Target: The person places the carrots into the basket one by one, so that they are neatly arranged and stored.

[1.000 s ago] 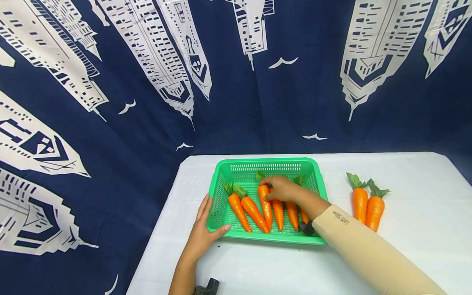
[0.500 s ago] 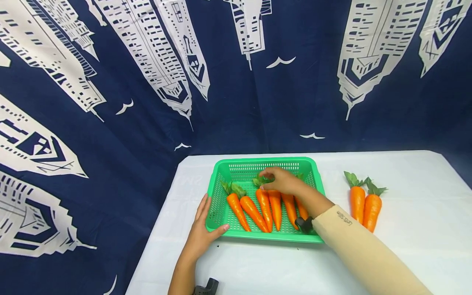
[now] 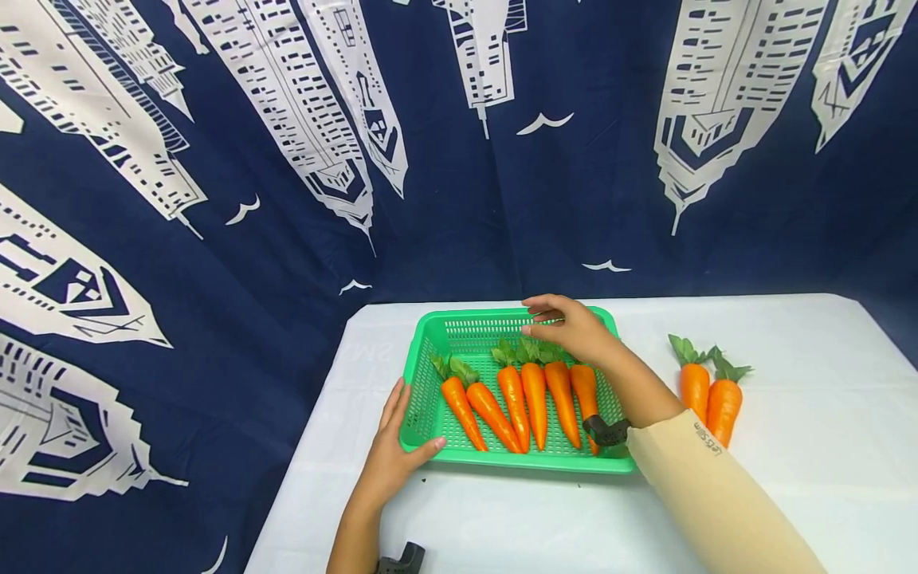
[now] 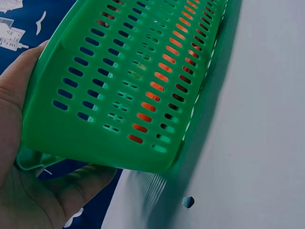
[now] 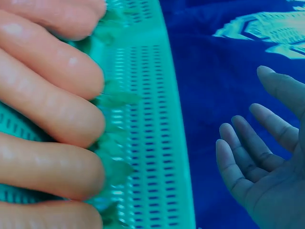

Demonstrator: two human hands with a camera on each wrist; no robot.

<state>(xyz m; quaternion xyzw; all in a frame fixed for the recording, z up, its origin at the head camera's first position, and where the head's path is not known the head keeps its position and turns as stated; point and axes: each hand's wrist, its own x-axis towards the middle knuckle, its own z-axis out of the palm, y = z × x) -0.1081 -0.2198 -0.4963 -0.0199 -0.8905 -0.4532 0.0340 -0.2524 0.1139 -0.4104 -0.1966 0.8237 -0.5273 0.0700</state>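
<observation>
A green slotted basket point(image 3: 430, 343) sits on the white table with several orange carrots point(image 3: 534, 399) lying side by side in it, leaves toward the far wall. My left hand point(image 3: 393, 450) rests against the basket's front-left corner, fingers straight along the left wall and thumb on the front rim. In the left wrist view the palm point(image 4: 24, 191) cups that corner of the basket point(image 4: 133, 86). My right hand point(image 3: 568, 327) hovers over the far rim, fingers relaxed and holding nothing. In the right wrist view the hand point(image 5: 257, 157) is spread beyond the basket wall point(image 5: 147, 143) and the carrots point(image 5: 47, 109).
Two more carrots point(image 3: 710, 391) lie together on the white table point(image 3: 803, 446), right of the basket. A dark blue cloth with white buildings point(image 3: 459, 159) hangs behind and to the left. The table's left edge runs close to my left hand.
My right hand has let go of the carrots and lifted back toward the basket's far rim. The carrots now lie in a neat row. My left hand has stayed put.
</observation>
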